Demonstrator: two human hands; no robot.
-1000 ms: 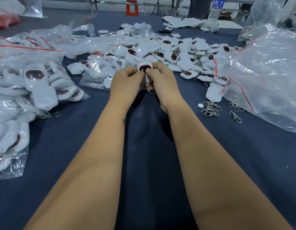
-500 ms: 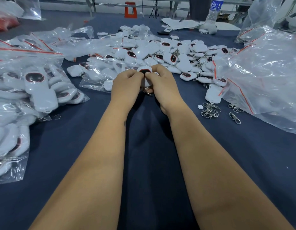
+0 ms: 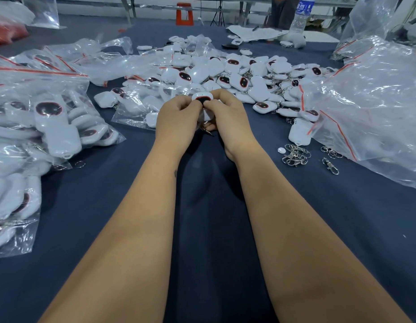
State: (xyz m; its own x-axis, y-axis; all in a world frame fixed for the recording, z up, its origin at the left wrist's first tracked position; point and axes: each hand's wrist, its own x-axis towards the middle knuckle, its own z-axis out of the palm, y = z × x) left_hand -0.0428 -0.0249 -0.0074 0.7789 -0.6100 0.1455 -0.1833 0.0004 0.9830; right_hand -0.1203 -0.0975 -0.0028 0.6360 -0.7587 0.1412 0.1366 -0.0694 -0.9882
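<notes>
Fingertips (image 3: 194, 105) of both hands curl in and pinch a small white rounded plastic case with a dark, red-rimmed oval face (image 3: 202, 98). It is held just above the dark blue cloth table top (image 3: 209, 206), at the near edge of the stock. The left hand (image 3: 179, 117) grips its left side and the right hand (image 3: 229, 115) its right, with the thumbs meeting on the front. A small silver metal clasp (image 3: 206, 131) hangs below, between the palms.

The step looks like fitting or checking that clasp on the case. It would go best with the left hand as a steady holder while the right thumb and forefinger do the fine work low down, off the glossy face. How the clasp joins the case is hidden.

Beyond the hands lies a loose heap of matching white cases (image 3: 249, 78). Clear plastic zip bags with red seals, filled with more cases, sit to the left (image 3: 46, 117), and crumpled clear bags lie to the right (image 3: 370, 96). A cluster of spare silver clasps (image 3: 295, 155) lies near the right forearm. At the far edge are white papers (image 3: 256, 33) and a clear water bottle (image 3: 301, 15), with an orange stool (image 3: 184, 17) on the floor behind.
</notes>
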